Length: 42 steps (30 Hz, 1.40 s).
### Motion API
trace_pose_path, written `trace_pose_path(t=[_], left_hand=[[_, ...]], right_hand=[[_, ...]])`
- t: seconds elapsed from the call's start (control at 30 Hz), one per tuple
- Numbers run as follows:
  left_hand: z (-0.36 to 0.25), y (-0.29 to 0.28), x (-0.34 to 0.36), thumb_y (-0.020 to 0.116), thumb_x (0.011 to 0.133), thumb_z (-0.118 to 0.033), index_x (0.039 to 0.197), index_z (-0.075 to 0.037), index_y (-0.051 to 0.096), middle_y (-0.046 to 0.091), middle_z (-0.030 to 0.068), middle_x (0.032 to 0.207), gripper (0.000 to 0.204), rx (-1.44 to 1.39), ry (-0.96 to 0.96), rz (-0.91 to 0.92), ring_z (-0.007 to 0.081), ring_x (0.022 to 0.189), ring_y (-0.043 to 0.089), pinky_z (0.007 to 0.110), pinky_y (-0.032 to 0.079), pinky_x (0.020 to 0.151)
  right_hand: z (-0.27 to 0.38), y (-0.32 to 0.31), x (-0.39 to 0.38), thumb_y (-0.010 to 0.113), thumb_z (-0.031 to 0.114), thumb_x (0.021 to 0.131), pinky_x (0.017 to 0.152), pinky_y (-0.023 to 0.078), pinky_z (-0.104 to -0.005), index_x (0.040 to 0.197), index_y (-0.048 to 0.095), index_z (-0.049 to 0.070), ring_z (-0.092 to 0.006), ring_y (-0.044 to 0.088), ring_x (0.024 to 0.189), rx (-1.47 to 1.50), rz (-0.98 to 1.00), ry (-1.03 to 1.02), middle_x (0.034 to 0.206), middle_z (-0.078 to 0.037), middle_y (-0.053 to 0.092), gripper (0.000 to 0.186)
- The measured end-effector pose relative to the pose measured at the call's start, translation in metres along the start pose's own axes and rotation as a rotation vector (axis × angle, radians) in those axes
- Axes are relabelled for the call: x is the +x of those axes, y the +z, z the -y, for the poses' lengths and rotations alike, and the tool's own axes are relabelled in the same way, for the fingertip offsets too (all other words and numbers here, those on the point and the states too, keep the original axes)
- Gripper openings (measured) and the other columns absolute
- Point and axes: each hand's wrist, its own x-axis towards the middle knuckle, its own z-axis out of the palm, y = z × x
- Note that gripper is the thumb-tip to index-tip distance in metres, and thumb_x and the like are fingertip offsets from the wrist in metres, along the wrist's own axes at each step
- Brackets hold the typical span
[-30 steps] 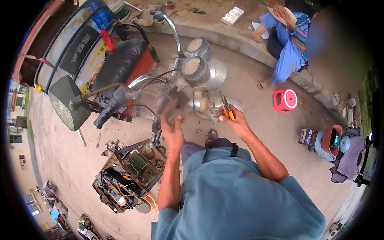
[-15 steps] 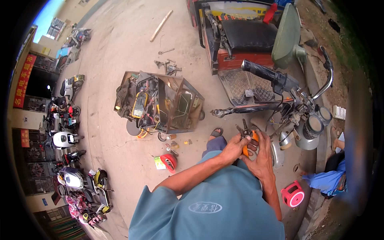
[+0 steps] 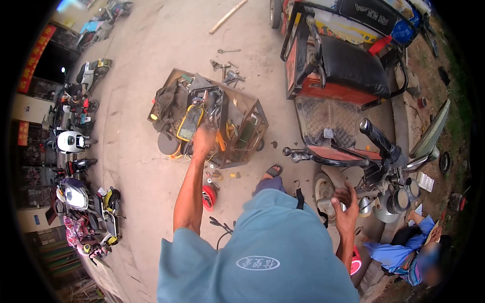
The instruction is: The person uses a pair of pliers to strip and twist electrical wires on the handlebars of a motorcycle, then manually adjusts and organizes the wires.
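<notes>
My left hand (image 3: 203, 137), blurred, reaches into an open metal toolbox (image 3: 245, 101), closed on orange-handled pliers (image 3: 220, 141), among tangled tools and a yellow meter (image 3: 189, 121). My right hand (image 3: 344, 206) is raised beside the chrome parts and round gauges (image 3: 399, 199) of a dismantled three-wheeler's front end, fingers curved and apart, with nothing visible held in them. The handlebar grip (image 3: 375, 134) and a green mirror (image 3: 429, 134) are above it.
The three-wheeler's black seat (image 3: 353, 68) is at upper right. Loose metal parts (image 3: 227, 73) and a red container (image 3: 209, 198) lie on the concrete. Parked scooters (image 3: 70, 142) line the left. A seated person in blue (image 3: 389, 252) is by the kerb at right, near a red stool (image 3: 355, 260).
The view has swung toward the toolbox. The pliers, between both hands half a second earlier, have moved left with my left hand into the toolbox. My right hand has separated from them.
</notes>
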Motion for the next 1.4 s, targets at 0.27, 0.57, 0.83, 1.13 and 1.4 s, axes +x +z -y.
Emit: trace_pose_path(t=[0.27, 0.57, 0.83, 1.13, 1.4], left_hand=[[0.019, 0.009, 0.107, 0.068, 0.089, -0.026, 0.112, 0.001, 0.063, 0.064, 0.028, 0.115, 0.036, 0.435, 0.301, -0.223, 0.0464, 0.106, 0.061, 0.052, 0.046, 0.098], [0.016, 0.06, 0.201, 0.075, 0.084, -0.051, 0.135, -0.005, 0.057, 0.07, 0.02, 0.122, 0.071, 0.623, -0.159, -0.03, 0.0357, 0.117, 0.066, 0.051, 0.031, 0.112], [0.013, 0.035, 0.2, 0.073, 0.083, -0.002, 0.131, 0.005, 0.05, 0.068, 0.0193, 0.116, 0.054, -0.736, 0.102, -0.221, 0.0226, 0.105, 0.066, 0.035, 0.053, 0.09], [-0.058, -0.081, 0.125, 0.062, 0.085, -0.001, 0.136, 0.001, 0.056, 0.068, 0.0104, 0.112, 0.051, -0.558, 0.371, -0.358, 0.0173, 0.096, 0.066, 0.031, 0.053, 0.086], [-0.087, -0.143, 0.076, 0.056, 0.082, 0.0, 0.137, 0.003, 0.045, 0.067, 0.0154, 0.098, 0.055, -0.979, 0.434, -0.296, 0.0205, 0.075, 0.066, 0.033, 0.057, 0.066]], right_hand=[[0.009, 0.029, -0.003, 0.072, 0.009, 0.091, 0.092, 0.052, -0.0326, 0.146, 0.046, -0.003, -0.0198, 0.066, 0.101, 0.009, -0.067, 0.098, 0.109, -0.013, 0.068, 0.062], [0.019, 0.055, -0.021, 0.073, 0.008, 0.09, 0.092, 0.052, -0.0357, 0.143, 0.05, 0.0, -0.0202, 0.067, 0.096, 0.013, -0.208, 0.189, 0.104, -0.011, 0.07, 0.058], [0.023, 0.063, -0.021, 0.071, 0.006, 0.091, 0.093, 0.052, -0.0357, 0.142, 0.05, -0.001, -0.0197, 0.067, 0.097, 0.022, -0.244, 0.248, 0.103, -0.011, 0.071, 0.057], [0.028, 0.072, 0.018, 0.071, 0.005, 0.091, 0.092, 0.053, -0.0365, 0.143, 0.05, 0.001, -0.0209, 0.069, 0.097, 0.003, -0.063, 0.146, 0.103, -0.012, 0.072, 0.056], [0.04, 0.082, 0.032, 0.072, 0.007, 0.092, 0.091, 0.054, -0.0369, 0.141, 0.052, 0.001, -0.0218, 0.07, 0.097, 0.003, 0.029, 0.095, 0.105, -0.012, 0.073, 0.053]])
